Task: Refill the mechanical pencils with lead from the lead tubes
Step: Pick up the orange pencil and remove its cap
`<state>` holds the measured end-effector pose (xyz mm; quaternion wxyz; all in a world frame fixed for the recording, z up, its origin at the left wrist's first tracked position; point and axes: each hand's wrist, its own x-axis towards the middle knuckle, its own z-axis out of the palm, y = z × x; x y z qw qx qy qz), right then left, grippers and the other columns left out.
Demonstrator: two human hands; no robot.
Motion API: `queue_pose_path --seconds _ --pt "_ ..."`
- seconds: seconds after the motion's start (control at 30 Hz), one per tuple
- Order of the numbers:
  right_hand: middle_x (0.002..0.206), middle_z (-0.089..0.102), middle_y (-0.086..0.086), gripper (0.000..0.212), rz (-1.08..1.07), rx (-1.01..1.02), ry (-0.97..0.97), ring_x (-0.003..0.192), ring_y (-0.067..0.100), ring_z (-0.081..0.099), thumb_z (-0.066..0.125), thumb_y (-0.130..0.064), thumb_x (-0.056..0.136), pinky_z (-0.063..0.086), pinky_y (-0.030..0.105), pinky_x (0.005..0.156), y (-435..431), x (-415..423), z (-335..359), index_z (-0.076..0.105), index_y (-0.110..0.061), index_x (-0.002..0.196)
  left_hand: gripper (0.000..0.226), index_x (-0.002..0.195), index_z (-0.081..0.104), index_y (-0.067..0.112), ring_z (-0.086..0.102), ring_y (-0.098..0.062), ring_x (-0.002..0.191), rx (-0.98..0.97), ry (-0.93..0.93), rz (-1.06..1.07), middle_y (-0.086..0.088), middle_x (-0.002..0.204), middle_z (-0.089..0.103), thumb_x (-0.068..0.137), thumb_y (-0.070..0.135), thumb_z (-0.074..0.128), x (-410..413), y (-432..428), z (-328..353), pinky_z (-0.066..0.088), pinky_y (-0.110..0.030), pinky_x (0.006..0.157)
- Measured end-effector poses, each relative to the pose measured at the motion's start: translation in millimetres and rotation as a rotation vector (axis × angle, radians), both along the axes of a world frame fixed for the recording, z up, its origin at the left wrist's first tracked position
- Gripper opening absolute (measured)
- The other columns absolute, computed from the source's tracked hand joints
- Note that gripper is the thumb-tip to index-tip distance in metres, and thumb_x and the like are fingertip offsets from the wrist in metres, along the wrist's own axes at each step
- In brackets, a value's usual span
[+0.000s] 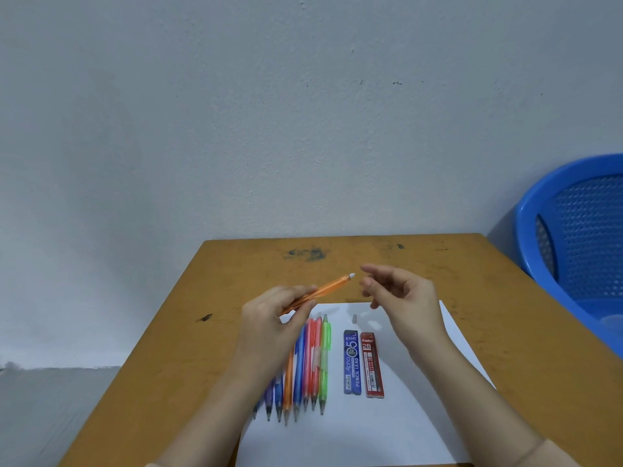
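The left hand (276,318) was curled round a translucent orange mechanical pencil (328,288), its white end pointed toward two o'clock. The right hand (403,294) was held loosely spread beside that end, nothing seen in it. Toward six o'clock, a row of coloured plastic pencils (305,369), a blue flat lead tube (352,362) and a red flat lead tube (372,365) were laid on a white paper sheet (411,416).

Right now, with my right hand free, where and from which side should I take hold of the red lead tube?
Probably by its two short ends, coming straight down from above. The red lead tube lies flat on the white paper, and the blue lead tube sits close beside its left long edge, leaving little finger room there.
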<state>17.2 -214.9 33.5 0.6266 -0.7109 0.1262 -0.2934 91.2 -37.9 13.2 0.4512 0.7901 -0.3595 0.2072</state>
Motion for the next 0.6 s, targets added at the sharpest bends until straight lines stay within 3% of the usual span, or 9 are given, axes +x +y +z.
queue_pose_path --seconds 0.13,0.6 --pt "0.073 0.072 0.003 0.018 0.034 0.063 -0.017 0.065 0.007 0.065 0.069 -0.006 0.083 0.05 0.017 0.06 4.2 -3.7 5.3 0.073 -0.022 0.089 0.037 0.108 0.071 0.022 0.058 0.004 0.094 0.022 0.008 -0.021 0.023 0.089 0.061 0.08 0.042 0.058 -2.9 -0.3 1.2 0.046 -0.006 0.078" --pt "0.068 0.07 0.004 0.013 0.017 0.107 -0.013 0.06 0.006 0.06 0.067 -0.006 0.083 0.052 0.019 0.06 5.9 -6.8 7.9 0.073 -0.017 0.082 0.031 0.108 0.071 0.021 0.06 0.004 0.092 0.026 -0.036 -0.065 0.023 0.092 0.062 0.082 0.035 0.062 -2.8 -0.4 1.2 0.048 -0.009 0.078"
